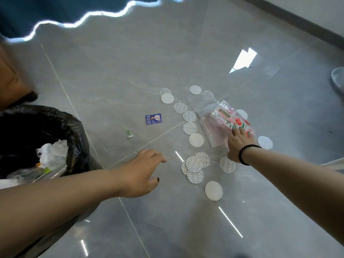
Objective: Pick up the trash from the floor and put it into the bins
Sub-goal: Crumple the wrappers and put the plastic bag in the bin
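Head view shows the right hand reaching out over the grey tiled floor, its fingers curled onto the near end of a red-and-white printed plastic wrapper that lies on the floor over a clear zip bag. Whether the fingers already pinch the wrapper or only press on it, I cannot tell. The film looks thin and slick, so a shallow pinch could slip off, or could drag the clear bag along and scatter the round liner discs strewn about it, some plain white, some printed, a few overlapping near the wrist. Flat discs on glossy tile will likely be hard to lift by the edge. The left hand hovers low over the floor, fingers loosely curled and holding nothing. A small blue packet and a green scrap lie apart from the discs, toward the bin. That bin, lined with a black bag, stands at the left beside the left forearm; inside are a crumpled white plastic bag and some small bits I cannot identify. It is well apart from the wrapper, so a loose hold could drop it on the way.
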Available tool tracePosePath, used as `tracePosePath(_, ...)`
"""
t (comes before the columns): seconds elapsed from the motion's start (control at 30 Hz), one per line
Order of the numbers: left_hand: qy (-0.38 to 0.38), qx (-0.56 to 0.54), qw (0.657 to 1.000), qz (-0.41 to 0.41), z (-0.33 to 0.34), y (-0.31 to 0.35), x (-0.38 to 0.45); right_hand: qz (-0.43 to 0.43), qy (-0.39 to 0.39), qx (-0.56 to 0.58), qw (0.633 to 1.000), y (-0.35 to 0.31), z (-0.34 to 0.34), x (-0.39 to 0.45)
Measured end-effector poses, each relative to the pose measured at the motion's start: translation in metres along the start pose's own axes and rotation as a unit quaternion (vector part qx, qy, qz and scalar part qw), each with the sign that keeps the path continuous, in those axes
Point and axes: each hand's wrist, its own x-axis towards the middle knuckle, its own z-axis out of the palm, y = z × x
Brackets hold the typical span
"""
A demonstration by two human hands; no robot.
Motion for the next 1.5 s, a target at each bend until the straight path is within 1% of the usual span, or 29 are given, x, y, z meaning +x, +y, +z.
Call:
tracePosePath(0.07, 0.016, -0.009, 1.000, -0.004, -0.001, 0.000, -0.002, -0.022, 0.084, 0.046, 0.995, 0.002, -0.007, -0.005)
tracePosePath(0.13, 0.033, -0.018, 0.999, -0.011, -0.004, 0.004, -0.009, -0.039, 0.132, 0.120, 0.983, 0.005, -0.016, -0.013)
tracePosePath(0.2, 0.035, -0.025, 0.999, -0.012, -0.009, 0.009, -0.020, -0.024, 0.136, 0.204, 0.969, 0.008, -0.024, -0.024)
tracePosePath(0.27, 0.036, -0.013, 0.999, -0.011, -0.023, 0.017, -0.039, -0.001, 0.145, 0.298, 0.944, 0.014, -0.031, -0.039)
tracePosePath(0.33, 0.045, -0.010, 0.999, -0.012, -0.036, 0.023, -0.054, -0.005, 0.149, 0.355, 0.923, 0.018, -0.040, -0.053)
tracePosePath(0.5, 0.114, -0.019, 0.993, -0.029, -0.086, 0.057, -0.097, -0.061, 0.155, 0.414, 0.895, 0.027, -0.094, -0.108)
tracePosePath(0.6, 0.151, -0.036, 0.988, -0.027, -0.110, 0.081, -0.123, -0.097, 0.160, 0.438, 0.879, 0.025, -0.127, -0.141)
tracePosePath(0.7, 0.187, -0.040, 0.981, -0.021, -0.130, 0.100, -0.151, -0.147, 0.160, 0.470, 0.856, 0.023, -0.167, -0.175)
tracePosePath(0.9, 0.263, -0.112, 0.958, -0.033, -0.163, 0.117, -0.202, -0.254, 0.166, 0.498, 0.812, 0.019, -0.246, -0.248)
tracePosePath(1.03, 0.297, -0.149, 0.942, -0.047, -0.173, 0.125, -0.234, -0.290, 0.155, 0.535, 0.778, 0.010, -0.285, -0.292)
tracePosePath(1.1, 0.297, -0.155, 0.940, -0.068, -0.180, 0.131, -0.249, -0.308, 0.146, 0.558, 0.756, 0.002, -0.298, -0.312)
tracePosePath(1.2, 0.291, -0.171, 0.938, -0.082, -0.192, 0.141, -0.271, -0.314, 0.149, 0.578, 0.738, -0.010, -0.309, -0.337)
tracePosePath(1.27, 0.312, -0.185, 0.929, -0.070, -0.196, 0.147, -0.284, -0.300, 0.168, 0.601, 0.721, -0.014, -0.313, -0.350)
tracePosePath(1.33, 0.335, -0.208, 0.918, -0.047, -0.194, 0.149, -0.296, -0.273, 0.168, 0.649, 0.691, -0.014, -0.310, -0.360)
tracePosePath(1.4, 0.354, -0.229, 0.906, -0.030, -0.192, 0.149, -0.305, -0.248, 0.159, 0.682, 0.669, -0.010, -0.301, -0.366)
tracePosePath(1.5, 0.379, -0.280, 0.882, -0.023, -0.188, 0.146, -0.312, -0.236, 0.131, 0.732, 0.625, -0.004, -0.291, -0.374)
